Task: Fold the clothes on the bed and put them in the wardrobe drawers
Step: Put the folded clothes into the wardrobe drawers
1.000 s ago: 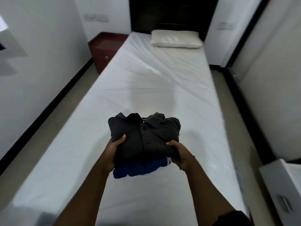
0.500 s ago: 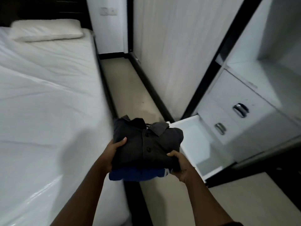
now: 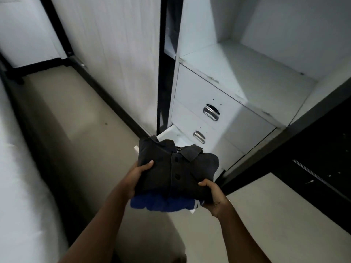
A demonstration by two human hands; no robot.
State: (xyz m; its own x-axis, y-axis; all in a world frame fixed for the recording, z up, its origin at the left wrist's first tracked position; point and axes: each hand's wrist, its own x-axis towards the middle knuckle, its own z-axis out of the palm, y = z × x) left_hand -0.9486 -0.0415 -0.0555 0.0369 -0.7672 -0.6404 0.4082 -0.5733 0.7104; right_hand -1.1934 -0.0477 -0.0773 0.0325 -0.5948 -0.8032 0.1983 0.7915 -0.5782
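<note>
Head view: left hand [image 3: 137, 176] and right hand [image 3: 213, 194] grip a folded dark shirt [image 3: 176, 168] — fingers curled round its edges. It lies on blue clothing [image 3: 161, 203], above the open bottom drawer [image 3: 169, 134].

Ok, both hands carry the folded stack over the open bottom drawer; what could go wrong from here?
1. The folded blue garment sticks out under the dark grey collared shirt; the left hand and right hand grip only the stack's sides, so it may slip or unfold.
2. The stack hides most of the open white bottom drawer, so it could catch the rim.
3. The closed middle drawer's chrome handle above may snag the collar.
</note>
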